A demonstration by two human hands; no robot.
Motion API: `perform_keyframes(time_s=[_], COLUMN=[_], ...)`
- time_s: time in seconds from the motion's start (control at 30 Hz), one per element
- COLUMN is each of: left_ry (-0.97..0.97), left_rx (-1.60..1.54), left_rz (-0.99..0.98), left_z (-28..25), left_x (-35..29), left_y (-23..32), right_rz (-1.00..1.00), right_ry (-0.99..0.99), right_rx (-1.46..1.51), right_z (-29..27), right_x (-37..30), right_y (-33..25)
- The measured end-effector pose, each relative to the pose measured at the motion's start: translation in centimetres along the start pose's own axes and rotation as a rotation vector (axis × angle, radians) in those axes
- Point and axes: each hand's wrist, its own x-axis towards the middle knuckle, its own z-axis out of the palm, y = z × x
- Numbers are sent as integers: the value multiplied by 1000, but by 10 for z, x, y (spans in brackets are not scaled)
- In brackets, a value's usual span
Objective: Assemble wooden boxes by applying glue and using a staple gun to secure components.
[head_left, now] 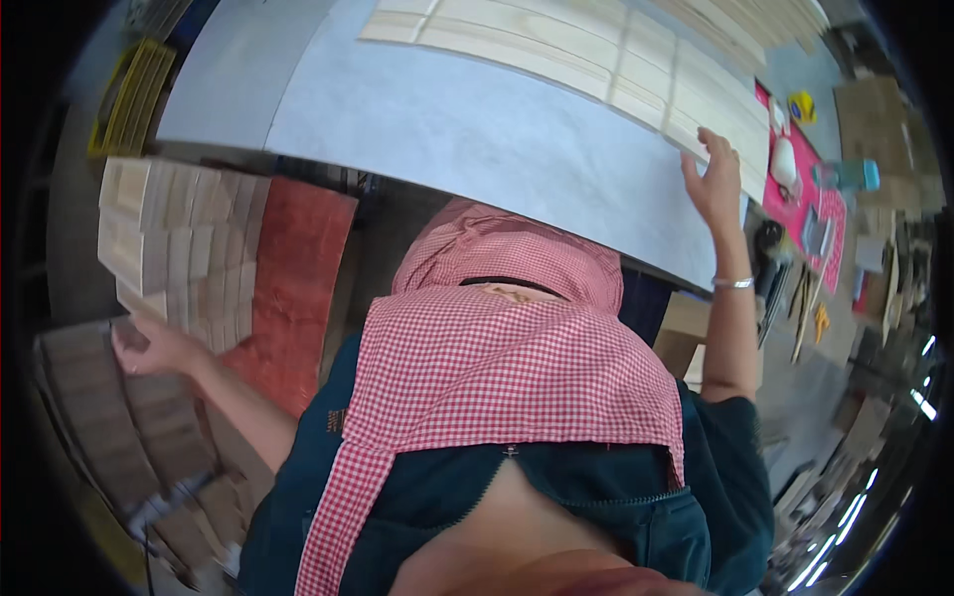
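Observation:
My right hand point(714, 187) is raised over the right end of the pale table point(477, 129), with thumb and fingers apart and nothing in it. Just beyond its fingertips are light wooden boards point(556, 50), laid side by side on the table. Low on the left, my left hand point(157, 348) is half curled, with a gap between thumb and fingers and no object visible in it. It is beside a stack of light wooden pieces point(184, 238); whether it touches them I cannot tell. Below that hand is a stack of brownish, box-like pieces point(149, 417), partly blurred.
A reddish board point(298, 278) stands between the wooden stack and my body. A yellow crate point(134, 97) is at the far left. On the right, a pink-red cloth point(795, 204) holds a white bottle point(783, 159) and a teal-lidded container point(850, 175). Cardboard boxes point(874, 124) stand beyond.

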Motion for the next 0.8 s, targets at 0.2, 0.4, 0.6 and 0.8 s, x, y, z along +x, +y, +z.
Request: perform_keyframes(time_s=[0.2, 0.4, 0.6, 0.8], left_ry=[-622, -970, -1252, -1754], left_rx=[-496, -610, 102, 273], left_rz=[267, 769, 1050, 919], left_z=[111, 198, 279, 266], left_x=[-136, -153, -120, -85], left_y=[211, 302, 273, 289], right_rz=[29, -61, -5, 105], right_ry=[-235, -223, -384, -388], right_rx=[-31, -16, -126, -73], right_z=[-4, -17, -42, -85], right_x=[-12, -13, 23, 27], right_y=[49, 89, 86, 68])
